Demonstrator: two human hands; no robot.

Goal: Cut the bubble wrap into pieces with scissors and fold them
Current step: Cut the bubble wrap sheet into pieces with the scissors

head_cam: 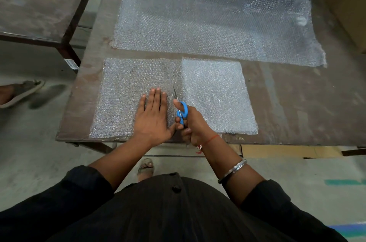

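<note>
Your left hand (153,115) lies flat, fingers straight, pressing the bubble wrap piece (126,95) at the table's (297,103) near edge. Your right hand (190,120) grips the blue scissors (181,110), blades in that piece. A whiter piece (215,95) lies just right; the roll's sheet (208,23) spreads behind.

White sticker (71,63) text seems unreadable.

A person in a dark, finely striped button-front garment (174,212) with sleeves (83,184) pushed above the forearms. The right wrist carries a red thread (211,139) and, farther up, a silver metal bangle (232,170). A grey-brown open-toed sandal (146,167) covers one foot.
</note>
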